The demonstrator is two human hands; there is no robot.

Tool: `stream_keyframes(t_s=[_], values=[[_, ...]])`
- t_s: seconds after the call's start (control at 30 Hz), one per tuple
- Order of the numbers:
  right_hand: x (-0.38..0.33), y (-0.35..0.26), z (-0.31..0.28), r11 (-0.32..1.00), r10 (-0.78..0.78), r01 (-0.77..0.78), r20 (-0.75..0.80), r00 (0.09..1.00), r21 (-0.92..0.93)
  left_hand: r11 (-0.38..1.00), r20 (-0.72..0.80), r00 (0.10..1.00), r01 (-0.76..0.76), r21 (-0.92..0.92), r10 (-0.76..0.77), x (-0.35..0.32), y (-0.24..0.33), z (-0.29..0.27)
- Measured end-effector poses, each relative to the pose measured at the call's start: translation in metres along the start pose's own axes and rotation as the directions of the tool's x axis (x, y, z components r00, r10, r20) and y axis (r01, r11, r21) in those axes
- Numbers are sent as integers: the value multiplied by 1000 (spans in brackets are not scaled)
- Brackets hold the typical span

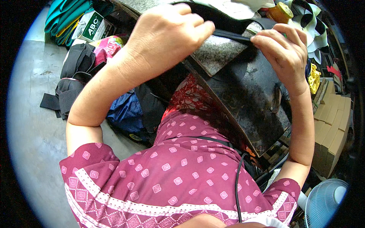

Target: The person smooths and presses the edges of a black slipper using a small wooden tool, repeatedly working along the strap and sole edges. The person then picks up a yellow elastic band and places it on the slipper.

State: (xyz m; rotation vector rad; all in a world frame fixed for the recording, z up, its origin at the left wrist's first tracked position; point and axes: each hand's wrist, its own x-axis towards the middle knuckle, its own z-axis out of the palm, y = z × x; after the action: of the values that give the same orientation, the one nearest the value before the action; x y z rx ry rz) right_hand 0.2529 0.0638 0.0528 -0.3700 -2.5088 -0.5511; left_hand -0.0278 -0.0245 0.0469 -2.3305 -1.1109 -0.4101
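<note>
A black strap point(232, 36) is held taut betw. both hands, just above a speckled stone slab point(216, 53) at the top of the worktable. The left hand point(167, 32) is closed over the strap's left end, fingers curled down, thumb side toward the slab; the strap end itself is hidden under the fingers. The right hand point(283, 53) is pinched shut on the strap's right end, fingertips bent in tight. More black fabric point(213, 13) is seen behind the strap, running up to the table's far edge.

Below the slab, a dark worn metal surface point(251, 98) slopes toward the person. An orange bottle w/ yellow cap point(279, 12) stands beyond the right hand. Cardboard boxes point(332, 121) are stacked at far right; a white fan point(327, 201) shows at lower right. On the floor at left, black bags point(74, 72) are piled, w/ a blue bag point(123, 110) near them and teal cloth point(66, 15) folded at upper left.
</note>
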Motion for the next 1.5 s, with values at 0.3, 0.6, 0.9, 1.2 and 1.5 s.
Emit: stream_keyframes(t_s=[0.3, 0.6, 0.9, 1.2, 1.5], values=[[-21, -32, 46, 991, -14, 20, 43, 999, -133, 956, 151, 964, 243, -165, -219, -7, 38, 32], [-21, -34, 47, 995, 55, -51, 37, 998, -89, 782, 9, 940, 290, -551, -342, 31, 27, 87], [-21, -35, 48, 996, 84, -83, 48, 995, -28, 800, 113, 916, 393, -453, -386, 32, 30, 91], [-20, -36, 48, 995, 100, -99, 45, 994, -26, 584, 92, 913, 329, -742, -397, 20, 19, 90], [-13, -40, 47, 988, 154, -155, 142, 978, -4, 785, 48, 895, 414, -460, -443, 18, 42, 78]])
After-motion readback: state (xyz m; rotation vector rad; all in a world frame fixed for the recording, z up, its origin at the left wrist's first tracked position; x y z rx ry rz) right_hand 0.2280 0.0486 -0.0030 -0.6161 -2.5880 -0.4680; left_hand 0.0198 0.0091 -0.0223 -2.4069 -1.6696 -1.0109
